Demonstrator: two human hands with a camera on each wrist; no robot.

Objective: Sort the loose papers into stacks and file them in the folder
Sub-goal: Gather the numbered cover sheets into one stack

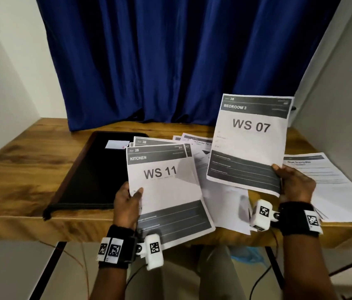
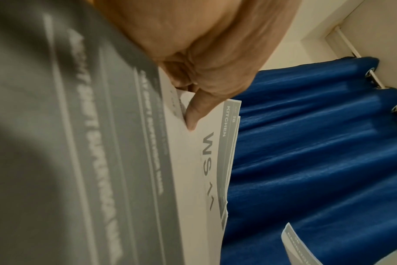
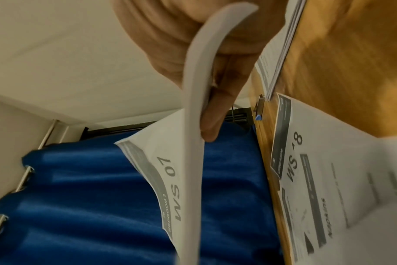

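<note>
L hand (image 1: 127,202) lower centre pinches WS 11 stack (image 1: 166,187), thumb on top. R hand (image 1: 296,185) at right grips WS 07 sheet (image 1: 250,144). Black folder (image 1: 97,169) left on table (image 1: 19,169)

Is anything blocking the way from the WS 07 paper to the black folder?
Yes. The WS 11 stack in the left hand sits between the WS 07 sheet and the closed folder.

Two hands: left hand (image 1: 127,204), right hand (image 1: 296,182). One black folder (image 1: 97,169), bearing one small card (image 1: 116,144). One wooden table (image 1: 19,169). One blue curtain (image 1: 181,61). Loose sheets overlapped; exact count unclear.
</note>
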